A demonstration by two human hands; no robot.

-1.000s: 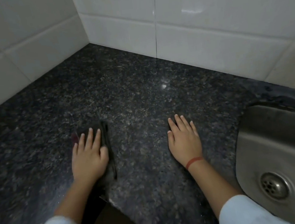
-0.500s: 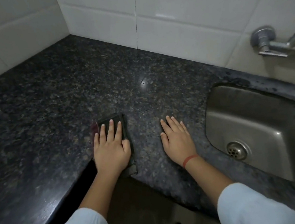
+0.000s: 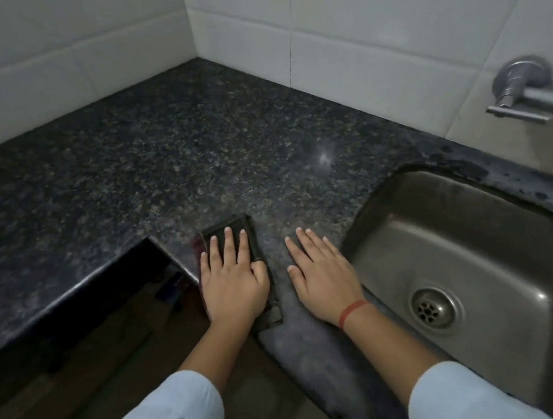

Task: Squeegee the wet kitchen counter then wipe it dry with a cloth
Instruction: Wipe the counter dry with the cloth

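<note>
A dark folded cloth (image 3: 253,243) lies on the speckled black granite counter (image 3: 193,156) near its front edge. My left hand (image 3: 232,276) presses flat on the cloth with fingers spread, covering most of it. My right hand (image 3: 321,269), with a red thread around the wrist, rests flat on the bare counter beside it, just left of the sink. No squeegee is in view.
A steel sink (image 3: 473,255) with a drain (image 3: 433,308) is set into the counter at the right. A metal tap (image 3: 530,94) sticks out of the white tiled wall (image 3: 353,45). The counter's inner corner edge (image 3: 169,252) drops off left of my left hand.
My left hand has slid the cloth to the right along the counter, toward the sink. My right hand moved the same way, and my view swung right, bringing sink and tap into sight.
</note>
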